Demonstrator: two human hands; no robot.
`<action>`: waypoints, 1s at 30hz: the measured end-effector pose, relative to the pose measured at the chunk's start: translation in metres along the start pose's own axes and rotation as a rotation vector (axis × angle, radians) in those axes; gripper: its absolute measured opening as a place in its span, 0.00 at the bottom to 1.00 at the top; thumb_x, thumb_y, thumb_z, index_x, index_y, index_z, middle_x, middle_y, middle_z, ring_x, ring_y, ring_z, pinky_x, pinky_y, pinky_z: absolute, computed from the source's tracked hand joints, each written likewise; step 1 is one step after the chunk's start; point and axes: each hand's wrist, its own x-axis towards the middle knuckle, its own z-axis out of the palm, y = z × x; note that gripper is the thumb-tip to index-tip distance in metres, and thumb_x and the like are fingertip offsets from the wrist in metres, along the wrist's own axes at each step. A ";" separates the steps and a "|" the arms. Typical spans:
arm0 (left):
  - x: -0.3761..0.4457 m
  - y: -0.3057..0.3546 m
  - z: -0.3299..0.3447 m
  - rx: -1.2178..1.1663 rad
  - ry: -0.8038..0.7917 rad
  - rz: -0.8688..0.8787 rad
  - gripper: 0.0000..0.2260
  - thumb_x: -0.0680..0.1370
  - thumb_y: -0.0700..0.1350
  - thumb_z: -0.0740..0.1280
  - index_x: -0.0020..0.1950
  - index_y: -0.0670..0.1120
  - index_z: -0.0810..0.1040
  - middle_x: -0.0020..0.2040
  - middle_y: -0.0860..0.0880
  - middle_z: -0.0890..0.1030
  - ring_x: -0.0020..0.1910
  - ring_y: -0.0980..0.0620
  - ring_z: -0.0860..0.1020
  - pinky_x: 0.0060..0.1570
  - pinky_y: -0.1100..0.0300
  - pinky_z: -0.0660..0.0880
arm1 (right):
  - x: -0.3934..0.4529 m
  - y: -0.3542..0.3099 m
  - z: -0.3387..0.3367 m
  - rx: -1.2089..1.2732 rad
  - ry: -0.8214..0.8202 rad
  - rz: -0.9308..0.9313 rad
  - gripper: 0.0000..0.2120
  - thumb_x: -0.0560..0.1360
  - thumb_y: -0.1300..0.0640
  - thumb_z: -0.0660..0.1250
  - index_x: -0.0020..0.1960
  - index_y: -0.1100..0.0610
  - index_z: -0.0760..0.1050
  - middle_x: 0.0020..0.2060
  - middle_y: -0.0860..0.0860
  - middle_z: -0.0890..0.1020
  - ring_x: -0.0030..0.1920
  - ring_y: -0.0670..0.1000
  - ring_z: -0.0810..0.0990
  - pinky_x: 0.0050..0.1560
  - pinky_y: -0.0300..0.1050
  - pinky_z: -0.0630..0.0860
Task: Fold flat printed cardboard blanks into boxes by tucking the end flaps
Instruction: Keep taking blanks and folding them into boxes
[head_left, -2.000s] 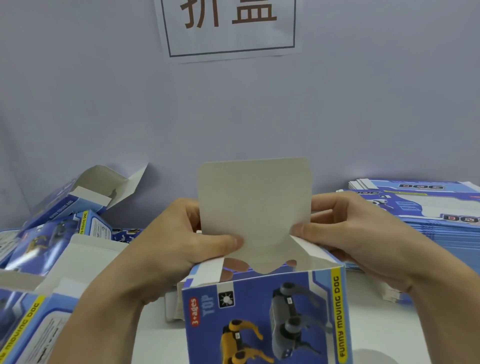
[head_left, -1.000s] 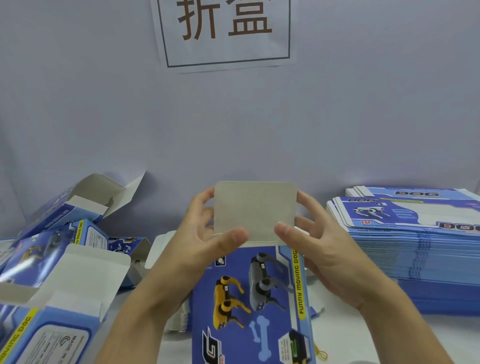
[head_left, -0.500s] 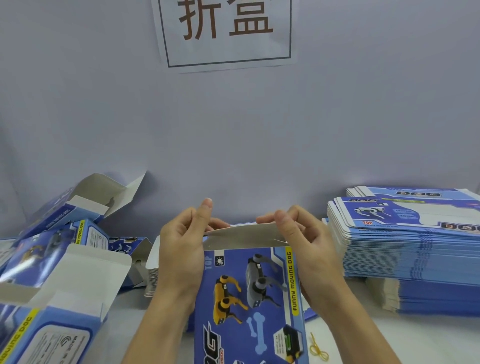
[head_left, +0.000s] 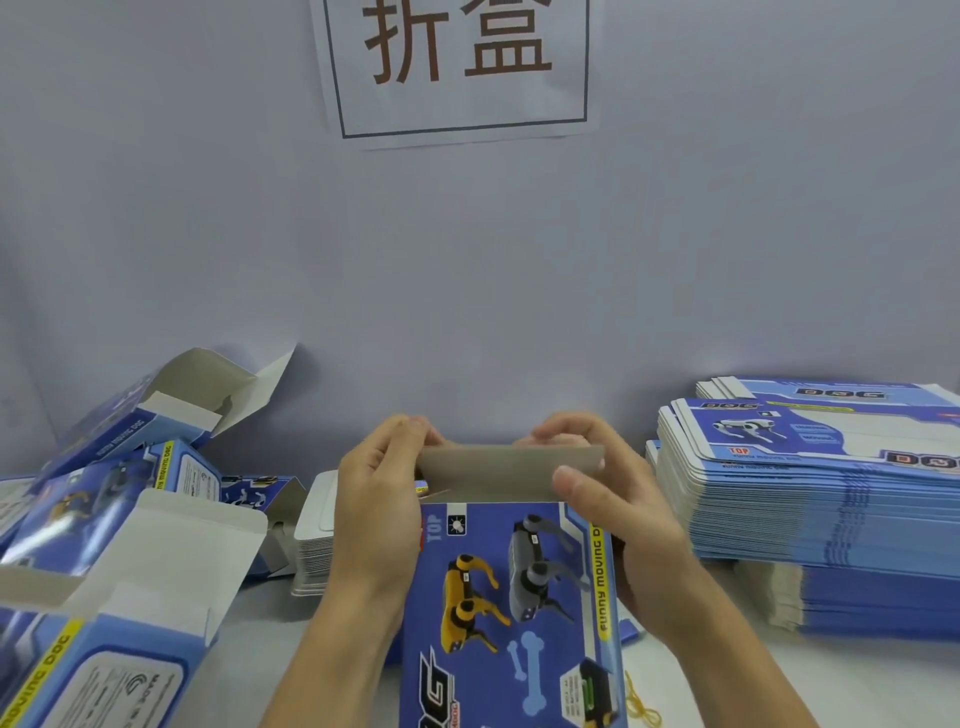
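Note:
A blue printed box with yellow and grey robot dogs stands in front of me, its top end away from me. Its grey end flap is bent down over the opening, lying nearly level. My left hand grips the box's upper left corner, fingers curled over the flap's left end. My right hand holds the upper right corner, thumb pressing on the flap's front edge and fingers curled behind it.
A tall stack of flat blue blanks lies at the right. Several folded boxes with open flaps pile up at the left. A small white stack sits behind my left hand. A yellow rubber band lies near the right.
The end flap stood upright two seconds ago; both hands have folded it forward and down over the box's top opening. The box has moved away from me and lower.

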 end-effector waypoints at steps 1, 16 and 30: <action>-0.002 0.002 0.001 -0.047 -0.008 -0.025 0.20 0.83 0.47 0.58 0.34 0.50 0.80 0.39 0.46 0.84 0.40 0.51 0.80 0.40 0.53 0.77 | 0.000 -0.001 -0.002 -0.001 0.003 0.021 0.17 0.67 0.46 0.71 0.54 0.48 0.77 0.49 0.54 0.83 0.52 0.55 0.82 0.53 0.48 0.79; -0.019 0.062 -0.003 -0.372 -0.429 -0.263 0.19 0.72 0.56 0.62 0.52 0.48 0.86 0.49 0.41 0.86 0.42 0.44 0.85 0.39 0.53 0.83 | 0.001 -0.060 -0.025 0.168 0.335 0.185 0.14 0.74 0.56 0.68 0.31 0.52 0.84 0.30 0.48 0.83 0.28 0.46 0.81 0.28 0.35 0.77; -0.002 0.025 -0.013 0.088 -0.420 -0.164 0.16 0.70 0.47 0.69 0.58 0.48 0.79 0.44 0.48 0.87 0.41 0.48 0.86 0.31 0.62 0.79 | 0.007 -0.036 -0.011 -0.016 0.270 0.310 0.07 0.76 0.61 0.70 0.52 0.53 0.84 0.40 0.54 0.87 0.36 0.50 0.86 0.30 0.40 0.78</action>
